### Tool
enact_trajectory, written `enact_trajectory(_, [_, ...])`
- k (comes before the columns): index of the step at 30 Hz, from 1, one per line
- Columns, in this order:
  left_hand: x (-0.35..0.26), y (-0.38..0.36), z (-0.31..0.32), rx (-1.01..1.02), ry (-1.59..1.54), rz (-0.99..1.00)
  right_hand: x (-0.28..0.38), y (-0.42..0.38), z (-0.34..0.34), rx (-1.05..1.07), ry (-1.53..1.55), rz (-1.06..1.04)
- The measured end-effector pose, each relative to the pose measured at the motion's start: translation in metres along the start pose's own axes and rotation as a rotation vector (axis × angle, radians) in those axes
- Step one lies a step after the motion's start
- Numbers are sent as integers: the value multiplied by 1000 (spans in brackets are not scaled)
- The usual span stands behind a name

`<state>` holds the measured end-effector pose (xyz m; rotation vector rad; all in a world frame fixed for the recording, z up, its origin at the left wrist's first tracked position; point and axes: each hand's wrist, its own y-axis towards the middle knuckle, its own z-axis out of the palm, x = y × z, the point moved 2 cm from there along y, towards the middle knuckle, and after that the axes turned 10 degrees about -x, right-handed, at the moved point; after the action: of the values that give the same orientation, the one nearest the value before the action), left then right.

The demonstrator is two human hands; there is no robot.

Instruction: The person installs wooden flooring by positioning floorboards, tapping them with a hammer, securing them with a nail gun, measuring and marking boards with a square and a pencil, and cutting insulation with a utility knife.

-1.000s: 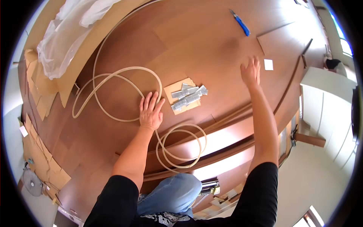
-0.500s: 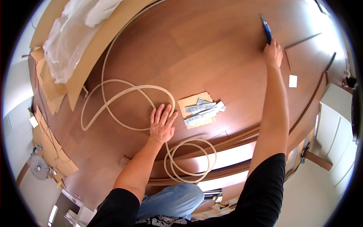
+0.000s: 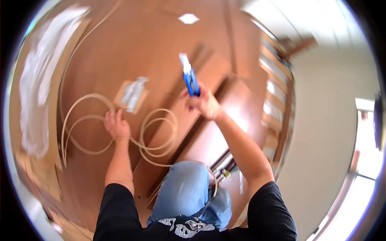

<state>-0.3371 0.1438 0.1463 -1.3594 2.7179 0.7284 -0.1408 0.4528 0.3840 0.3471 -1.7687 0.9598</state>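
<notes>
My right hand point(image 3: 204, 102) is closed round the blue handle of a utility knife point(image 3: 190, 80). Its silver blade end points up and away from me, above the brown boards. My left hand point(image 3: 117, 125) rests over a long beige hose point(image 3: 89, 96), fingers stretched out and slightly blurred. Loops of the hose lie to the left of that hand, and a smaller coil lies to its right. Just beyond my left fingers, a piece of cardboard point(image 3: 141, 100) carries silvery strips point(image 3: 132, 95).
Brown boards point(image 3: 209, 70) are stacked diagonally in front of my knees. Plastic wrap point(image 3: 38, 92) lies on cardboard at the left. A white square point(image 3: 188, 18) is on the floor far ahead. Wooden slats point(image 3: 277, 92) line the wall at the right.
My right hand has drawn the knife back from far right toward the middle, raising it. The view has turned right. My left hand stays by the hose.
</notes>
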Motion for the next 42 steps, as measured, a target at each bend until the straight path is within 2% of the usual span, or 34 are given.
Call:
enact_trajectory(3, [-9,-1,-7,-43,41,92,-38,-182,-90,-208,-40,73])
enact_trajectory(5, [-4,-6,3,-18,49,74,-80,-304,-132,-350,199,31])
enact_trajectory(7, [6,-6,13,13,141,140,-116,-420,-149,-574,312,114])
enact_trajectory(8, [19,-2,27,59,164,115,-145,-473,-149,-652,356,68])
enact_trajectory(9, [40,5,51,11,103,149,-180,-517,-147,-727,401,70])
enact_trajectory(11, [71,22,92,161,-112,237,-234,-582,-129,-855,436,88])
enact_trajectory(13, [77,46,82,629,-337,125,-277,-628,-105,-945,500,112])
enact_trajectory(15, [72,17,27,261,-2,263,-332,-666,-79,-1036,675,93])
enact_trajectory(16, [53,-3,-20,335,-114,180,-360,-678,-70,-1004,698,104])
enact_trajectory(17, [45,-20,-58,316,-110,202,-382,-691,-55,-993,712,54])
enact_trajectory(19, [7,-48,-76,307,-389,297,-386,-731,-38,-959,711,-5])
enact_trajectory(20, [-21,-64,-89,381,-522,237,-383,-758,-30,-958,731,-53])
enact_trajectory(21, [-45,-82,-105,425,-595,325,-389,-787,-18,-992,770,-80])
enact_trajectory(23, [-107,-119,-114,600,-946,266,-416,-848,-4,-1142,934,-142])
enact_trajectory(24, [-139,-139,-120,697,-1111,221,-439,-879,3,-1222,921,-185])
enact_trajectory(25, [-169,-168,-141,787,-1177,200,-466,-913,11,-1297,882,-108])
enact_trajectory(26, [-199,-195,-160,851,-1187,210,-488,-943,23,-1439,747,-138])
enact_trajectory(27, [-229,-223,-188,907,-1182,249,-514,-973,38,-1556,786,-76])
enact_trajectory(29, [-281,-285,-253,1022,-1169,344,-545,-1031,79,-1732,977,-108])
enact_trajectory(30, [-301,-311,-283,1075,-1153,405,-556,-1060,104,-1823,877,-11])
enact_trajectory(32, [-333,-360,-338,1162,-1126,524,-589,-1099,167,-1978,883,126])
enact_trajectory(34, [-358,-403,-387,1238,-1084,645,-634,-1123,244,-2171,753,444])
enact_trajectory(35, [-367,-423,-409,1274,-1051,711,-655,-1133,284,-2226,532,633])
enact_trajectory(36, [-377,-442,-429,1306,-1019,773,-671,-1140,324,-2262,124,836])
enact_trajectory(38, [-392,-478,-468,1367,-958,899,-678,-1145,385,-2266,316,963])
enact_trajectory(39, [-398,-493,-484,1393,-922,962,-686,-1146,407,-2267,334,963])
enact_trajectory(41, [-409,-522,-513,1440,-842,1080,-703,-1141,441,-2270,107,1141])
enact_trajectory(42, [-413,-535,-526,1458,-799,1139,-705,-1136,448,-2232,135,1218])
